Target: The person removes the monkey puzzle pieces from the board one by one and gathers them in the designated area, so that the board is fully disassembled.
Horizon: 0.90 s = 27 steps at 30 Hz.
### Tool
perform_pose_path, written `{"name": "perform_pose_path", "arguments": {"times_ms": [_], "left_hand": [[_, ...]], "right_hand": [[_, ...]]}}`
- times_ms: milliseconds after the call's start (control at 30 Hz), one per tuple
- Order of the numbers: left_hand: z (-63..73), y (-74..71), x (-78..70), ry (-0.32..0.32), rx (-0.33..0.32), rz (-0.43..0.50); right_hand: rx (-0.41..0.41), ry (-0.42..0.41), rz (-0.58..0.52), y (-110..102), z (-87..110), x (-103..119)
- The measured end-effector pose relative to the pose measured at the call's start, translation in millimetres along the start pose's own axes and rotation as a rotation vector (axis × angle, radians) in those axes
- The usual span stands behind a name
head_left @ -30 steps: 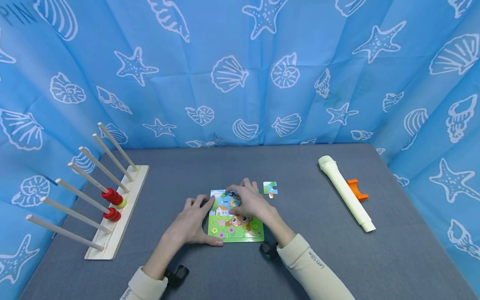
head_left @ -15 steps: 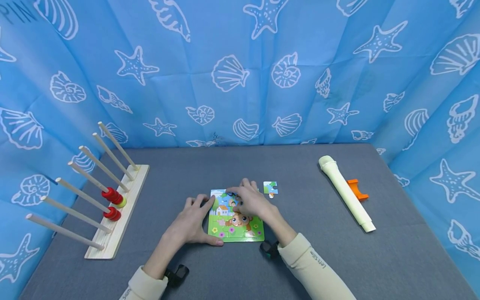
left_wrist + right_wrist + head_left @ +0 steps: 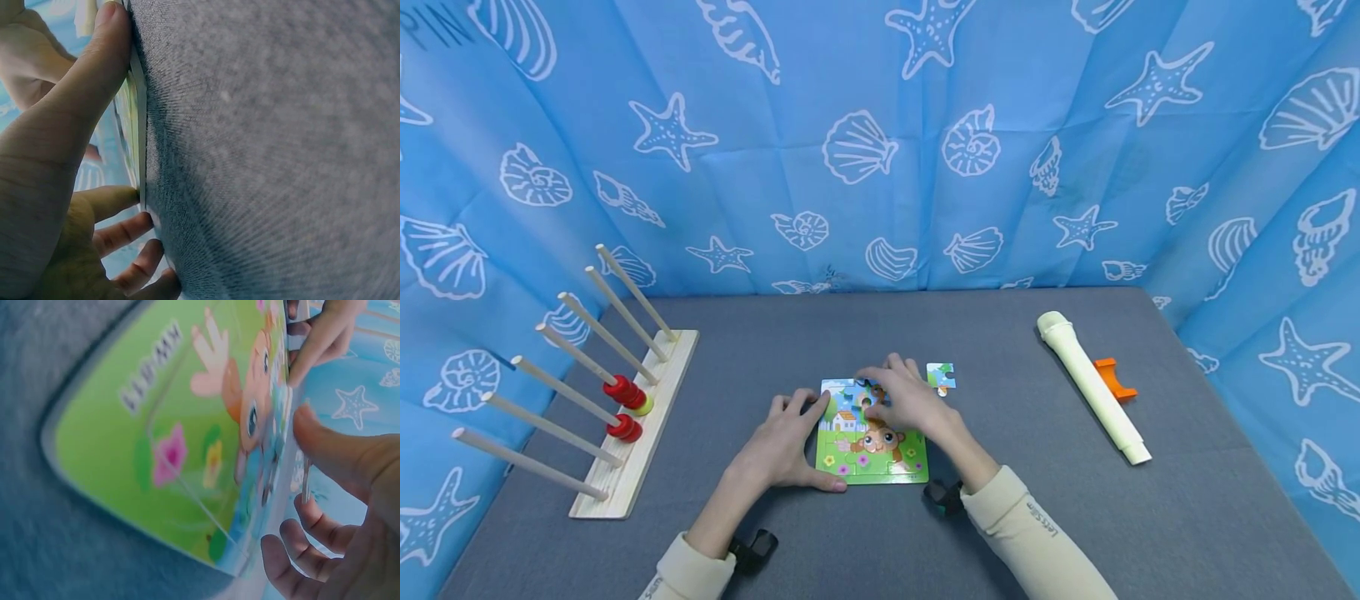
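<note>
A square jigsaw puzzle board (image 3: 876, 477) with a monkey, a small house and flowers lies on the grey table. My left hand (image 3: 784, 448) is spread along its left side, thumb at the bottom edge and fingertips against the left edge. Over the upper part of the board, my right hand (image 3: 906, 404) pinches a thin jigsaw piece (image 3: 306, 480) between thumb and fingers. That piece is seen edge-on in the right wrist view and partly hidden by fingers in the head view. One loose jigsaw piece (image 3: 940, 375) lies just beyond the board's upper right corner.
On the left stands a wooden peg rack (image 3: 638, 433) with several upright rods and red and yellow rings (image 3: 628, 393). A cream toy microphone (image 3: 1093, 387) and an orange curved block (image 3: 1115, 380) lie to the right. Behind the table hangs a blue shell-patterned curtain (image 3: 880, 208).
My right hand has shifted slightly to the right over the board, with the pinched piece. The left hand, the board and the loose piece have stayed where they were.
</note>
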<state>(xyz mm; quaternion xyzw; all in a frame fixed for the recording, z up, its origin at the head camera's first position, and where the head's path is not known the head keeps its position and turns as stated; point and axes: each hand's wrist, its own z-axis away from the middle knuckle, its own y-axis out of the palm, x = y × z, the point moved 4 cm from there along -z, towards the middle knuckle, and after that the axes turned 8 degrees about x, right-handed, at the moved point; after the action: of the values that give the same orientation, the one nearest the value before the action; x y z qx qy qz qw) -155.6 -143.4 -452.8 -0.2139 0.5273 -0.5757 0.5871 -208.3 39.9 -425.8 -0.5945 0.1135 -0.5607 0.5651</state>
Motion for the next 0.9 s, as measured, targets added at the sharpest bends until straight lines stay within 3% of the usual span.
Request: {"name": "perform_pose_path", "arguments": {"times_ms": [433, 900], "left_hand": [[-1.1, 0.7, -0.7, -0.020, 0.000, -0.014], [-0.5, 0.8, -0.5, -0.015, -0.014, -0.015]], "right_hand": [[-0.020, -0.003, 0.028, -24, 13.9, -19], [-0.024, 0.098, 0.094, -55, 33.3, -73]]}}
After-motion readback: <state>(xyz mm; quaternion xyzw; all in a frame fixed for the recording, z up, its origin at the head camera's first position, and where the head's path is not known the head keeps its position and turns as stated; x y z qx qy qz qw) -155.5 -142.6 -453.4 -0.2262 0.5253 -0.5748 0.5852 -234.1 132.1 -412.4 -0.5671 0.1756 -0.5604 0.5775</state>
